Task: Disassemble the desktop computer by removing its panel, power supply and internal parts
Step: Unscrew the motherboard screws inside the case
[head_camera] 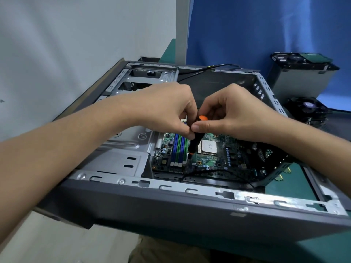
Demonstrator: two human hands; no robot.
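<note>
Inside the open computer (pixel 171 188) on the counter (pixel 322 249), the screwdriver (pixel 193 143) is pinched upright by curled fingers (pixel 201 127) of the left hand (pixel 167 109) and right hand (pixel 233 112), probably to steady its tip on the green board (pixel 212 160).

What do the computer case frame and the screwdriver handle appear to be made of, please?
The case frame looks like bare sheet steel: grey, dully shiny, with stamped slots and folded edges. The screwdriver handle seems matte black plastic or rubber, I cannot tell which, with a glossy orange cap.
</note>
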